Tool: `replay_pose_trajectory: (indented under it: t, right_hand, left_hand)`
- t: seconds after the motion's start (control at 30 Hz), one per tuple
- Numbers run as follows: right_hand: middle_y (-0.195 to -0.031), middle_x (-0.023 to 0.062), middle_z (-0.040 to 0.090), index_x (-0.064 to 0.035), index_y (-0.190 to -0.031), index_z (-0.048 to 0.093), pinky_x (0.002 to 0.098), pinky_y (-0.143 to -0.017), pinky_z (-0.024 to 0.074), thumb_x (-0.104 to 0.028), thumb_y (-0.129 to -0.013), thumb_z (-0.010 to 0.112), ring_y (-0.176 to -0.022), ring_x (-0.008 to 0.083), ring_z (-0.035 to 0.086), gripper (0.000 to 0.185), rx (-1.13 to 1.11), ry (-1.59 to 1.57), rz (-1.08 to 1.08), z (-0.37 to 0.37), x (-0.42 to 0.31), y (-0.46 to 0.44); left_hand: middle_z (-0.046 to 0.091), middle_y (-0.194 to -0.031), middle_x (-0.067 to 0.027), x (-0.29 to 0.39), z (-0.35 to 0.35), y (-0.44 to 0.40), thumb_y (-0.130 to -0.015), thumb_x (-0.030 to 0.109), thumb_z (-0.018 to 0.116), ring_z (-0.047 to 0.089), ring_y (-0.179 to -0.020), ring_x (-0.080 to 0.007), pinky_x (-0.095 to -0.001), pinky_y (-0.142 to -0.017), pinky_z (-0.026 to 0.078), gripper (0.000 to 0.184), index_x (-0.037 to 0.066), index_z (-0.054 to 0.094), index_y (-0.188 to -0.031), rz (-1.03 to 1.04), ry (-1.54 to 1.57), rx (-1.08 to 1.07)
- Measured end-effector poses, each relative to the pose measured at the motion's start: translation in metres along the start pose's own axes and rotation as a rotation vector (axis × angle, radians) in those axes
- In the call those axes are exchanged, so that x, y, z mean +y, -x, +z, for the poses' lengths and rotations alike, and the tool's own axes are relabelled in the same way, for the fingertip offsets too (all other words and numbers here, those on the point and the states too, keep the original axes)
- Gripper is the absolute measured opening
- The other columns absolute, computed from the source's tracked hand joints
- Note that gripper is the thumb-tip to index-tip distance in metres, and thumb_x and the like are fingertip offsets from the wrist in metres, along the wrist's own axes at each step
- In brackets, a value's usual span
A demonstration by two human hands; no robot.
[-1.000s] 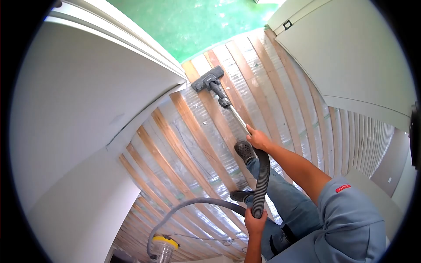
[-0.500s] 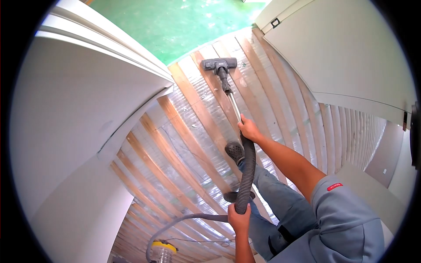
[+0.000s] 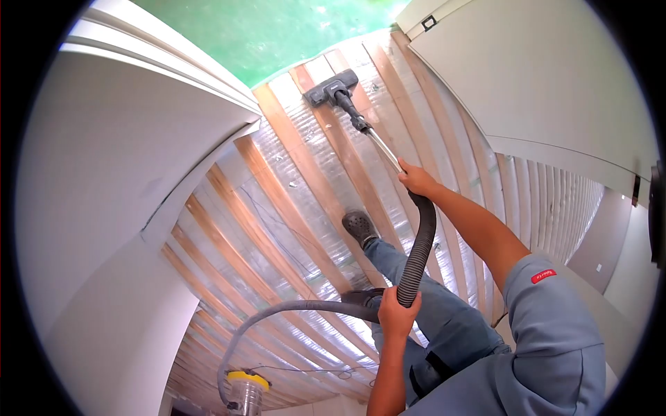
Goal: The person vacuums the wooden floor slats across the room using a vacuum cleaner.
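My right hand (image 3: 418, 180) is closed around the upper end of the metal vacuum wand (image 3: 383, 147), where the ribbed hose (image 3: 418, 260) joins. Lower down, my left hand (image 3: 398, 317) grips that hose near its bend. At the wand's far end, the dark floor nozzle (image 3: 331, 88) rests across wooden strips (image 3: 300, 156) close to the green floor. From my left hand the hose curves left and down to a clear canister with a yellow rim (image 3: 248, 378).
Wooden strips alternate with shiny sheeting (image 3: 309, 142). A pale wall (image 3: 132, 139) stands left and a pale panel (image 3: 534, 76) right. Green flooring (image 3: 277, 31) lies beyond. My dark clogs (image 3: 359, 226) stand on the strips. A thin cable (image 3: 305, 374) runs near the canister.
The nozzle first swung right, then back left and slightly forward. My right hand has moved up and right with the wand, and my left hand has risen with the hose. The view has shifted too.
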State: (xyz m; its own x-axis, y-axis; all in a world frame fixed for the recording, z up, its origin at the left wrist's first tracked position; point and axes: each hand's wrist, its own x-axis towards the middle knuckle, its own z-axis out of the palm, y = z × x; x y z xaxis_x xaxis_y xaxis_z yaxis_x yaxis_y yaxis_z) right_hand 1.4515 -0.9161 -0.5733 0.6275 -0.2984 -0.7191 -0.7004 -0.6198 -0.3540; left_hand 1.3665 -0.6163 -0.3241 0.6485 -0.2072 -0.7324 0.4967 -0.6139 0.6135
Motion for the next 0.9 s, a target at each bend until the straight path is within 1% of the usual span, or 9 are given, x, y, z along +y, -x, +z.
replay_pose_trajectory:
  t: [0.1, 0.23, 0.33, 0.4, 0.43, 0.53, 0.67, 0.77, 0.9]
  right_hand:
    - [-0.103, 0.0308, 0.068, -0.0145, -0.156, 0.033, 0.0531, -0.088, 0.0513, -0.033, -0.092, 0.053, -0.095, 0.0479, 0.066, 0.07, -0.108, 0.09, 0.085, 0.016, 0.053, 0.088]
    - [-0.105, 0.0314, 0.068, -0.0154, -0.156, 0.034, 0.0523, -0.089, 0.0519, -0.034, -0.091, 0.055, -0.098, 0.0482, 0.066, 0.07, -0.23, 0.073, 0.213, 0.024, 0.109, 0.2]
    - [-0.105, 0.0308, 0.068, -0.0126, -0.153, 0.04, 0.0518, -0.089, 0.0524, -0.035, -0.09, 0.057, -0.098, 0.0479, 0.066, 0.069, -0.228, 0.023, 0.269, 0.03, 0.122, 0.256]
    - [-0.105, 0.0304, 0.069, -0.011, -0.149, 0.046, 0.0523, -0.088, 0.0527, -0.034, -0.089, 0.059, -0.099, 0.0481, 0.066, 0.066, -0.103, -0.083, 0.294, 0.034, 0.122, 0.273]
    - [-0.097, 0.0288, 0.07, -0.0104, -0.147, 0.049, 0.0487, -0.084, 0.0548, -0.032, -0.089, 0.062, -0.093, 0.0442, 0.07, 0.063, -0.092, -0.152, 0.353, 0.038, 0.119, 0.27]
    - [-0.081, 0.0225, 0.071, -0.0101, -0.148, 0.048, 0.0396, -0.076, 0.0558, -0.029, -0.091, 0.065, -0.077, 0.032, 0.073, 0.063, 0.013, -0.335, 0.307, 0.055, 0.108, 0.235]
    - [-0.085, 0.0191, 0.069, -0.0059, -0.147, 0.049, 0.0373, -0.065, 0.0573, -0.026, -0.093, 0.063, -0.07, 0.0231, 0.069, 0.06, 0.095, -0.621, 0.253, 0.053, 0.051, 0.114]
    - [-0.096, 0.0187, 0.07, -0.0047, -0.148, 0.049, 0.0382, -0.063, 0.0584, -0.024, -0.092, 0.063, -0.069, 0.023, 0.068, 0.061, 0.057, -0.826, 0.245, 0.016, -0.005, 0.016]
    - [-0.102, 0.0205, 0.07, -0.001, -0.143, 0.053, 0.0383, -0.066, 0.0578, -0.023, -0.092, 0.063, -0.074, 0.0221, 0.069, 0.056, 0.186, -0.633, 0.056, -0.014, -0.007, -0.103]
  left_hand:
    - [0.068, -0.092, -0.0158, -0.011, -0.001, 0.034, -0.077, 0.03, 0.083, 0.067, -0.086, -0.0344, -0.0442, -0.078, 0.052, 0.04, 0.003, 0.065, -0.1, -0.05, -0.041, -0.135]
    - [0.069, -0.094, -0.0176, -0.032, -0.006, 0.071, -0.076, 0.039, 0.081, 0.068, -0.089, -0.0367, -0.0445, -0.079, 0.053, 0.047, 0.004, 0.066, -0.103, -0.096, -0.172, -0.38]
    - [0.069, -0.093, -0.0169, -0.042, 0.001, 0.089, -0.076, 0.042, 0.079, 0.068, -0.087, -0.0366, -0.0437, -0.077, 0.053, 0.047, 0.004, 0.066, -0.1, -0.113, -0.158, -0.42]
    - [0.069, -0.093, -0.017, -0.039, 0.002, 0.089, -0.076, 0.041, 0.079, 0.068, -0.087, -0.0367, -0.0433, -0.077, 0.054, 0.046, 0.004, 0.066, -0.101, -0.115, -0.15, -0.43]
    - [0.068, -0.093, -0.0169, -0.034, -0.001, 0.087, -0.076, 0.04, 0.079, 0.068, -0.087, -0.037, -0.0439, -0.077, 0.053, 0.045, 0.004, 0.066, -0.099, -0.14, -0.15, -0.437]
    - [0.068, -0.092, -0.0165, -0.035, -0.005, 0.074, -0.077, 0.038, 0.08, 0.068, -0.086, -0.0373, -0.0452, -0.076, 0.053, 0.043, 0.004, 0.065, -0.098, -0.129, -0.158, -0.358]
    - [0.066, -0.092, -0.0137, -0.044, -0.01, 0.047, -0.076, 0.035, 0.085, 0.067, -0.085, -0.0366, -0.0465, -0.074, 0.053, 0.044, 0.006, 0.061, -0.099, -0.041, -0.166, -0.101]
    - [0.063, -0.098, -0.0139, -0.035, -0.001, 0.008, -0.076, 0.035, 0.085, 0.064, -0.091, -0.0376, -0.0478, -0.077, 0.052, 0.05, 0.005, 0.058, -0.105, 0.067, -0.209, -0.006]
    - [0.06, -0.099, -0.0145, 0.008, 0.013, -0.053, -0.078, 0.031, 0.083, 0.062, -0.094, -0.0378, -0.0485, -0.079, 0.05, 0.046, 0.004, 0.056, -0.104, 0.076, -0.2, 0.046]
